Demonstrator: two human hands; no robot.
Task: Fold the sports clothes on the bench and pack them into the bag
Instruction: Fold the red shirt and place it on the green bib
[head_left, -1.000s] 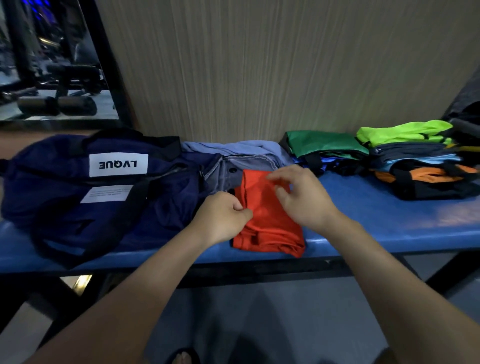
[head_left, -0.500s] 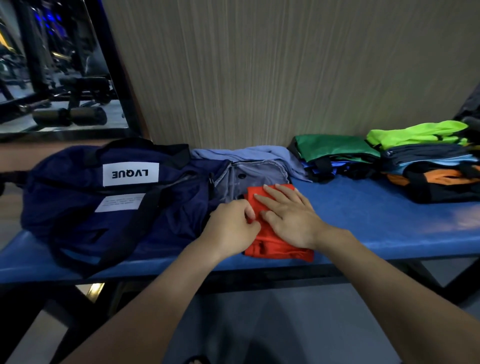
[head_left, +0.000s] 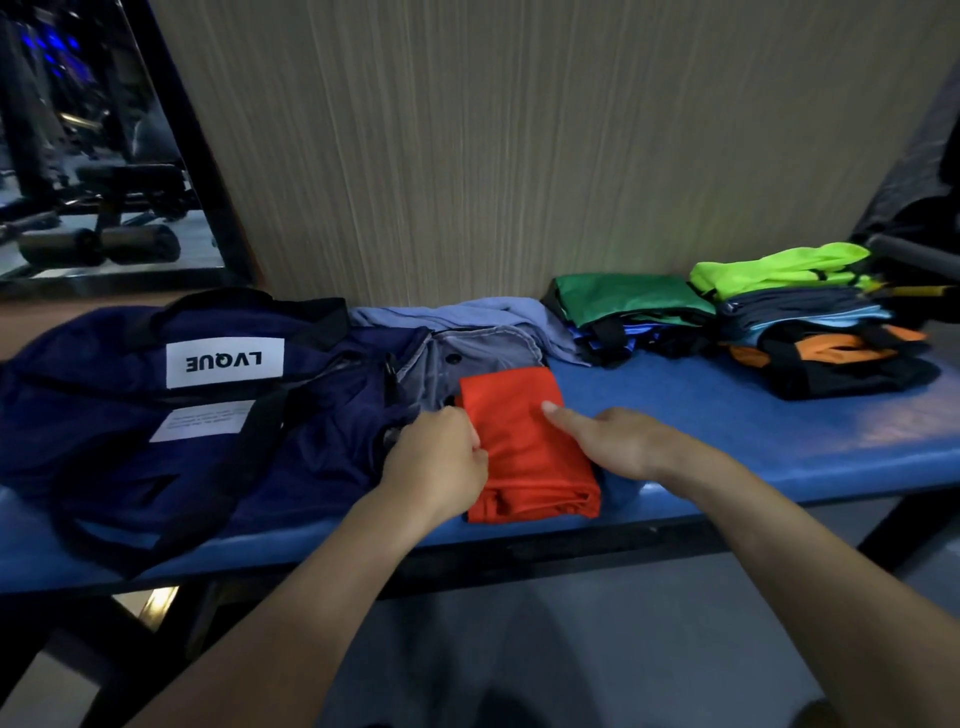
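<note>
A folded red garment (head_left: 524, 447) lies on the blue bench (head_left: 727, 415) just right of the navy duffel bag (head_left: 197, 405) with a white LVQUE label. My left hand (head_left: 441, 462) pinches the garment's left edge with curled fingers. My right hand (head_left: 618, 441) lies along the garment's right side, thumb stretched out on the red cloth; its fingers are hidden under the fold's edge. A grey-blue garment (head_left: 478, 338) lies at the bag's open end, behind the red one.
Stacks of clothes sit at the right of the bench: a green-topped pile (head_left: 628, 306) and a taller pile topped with neon yellow (head_left: 779, 270), orange and black at its base. A wood-grain wall (head_left: 519, 145) stands behind. Gym equipment (head_left: 98, 218) shows at the left.
My right hand slid off the top of the red garment to its right side. My left hand kept its pinch on the left edge. The garment lies flatter.
</note>
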